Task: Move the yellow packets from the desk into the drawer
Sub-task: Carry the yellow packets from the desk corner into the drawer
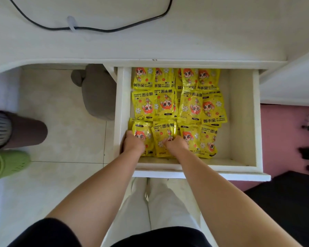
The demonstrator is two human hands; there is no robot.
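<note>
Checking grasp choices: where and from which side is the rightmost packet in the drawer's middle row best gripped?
Probably pinch the packet by its right edge, coming from the right: it lies flat, its other sides are crowded, and the drawer floor there is bare.

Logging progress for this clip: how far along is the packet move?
Mostly done: yellow packets lie in three rows in the drawer, and the visible desk shows a black cable and no packets. In hand: left hand and right hand rest on front-row packets; grip unclear. Left: settle those, plus any packets out of view.
</note>
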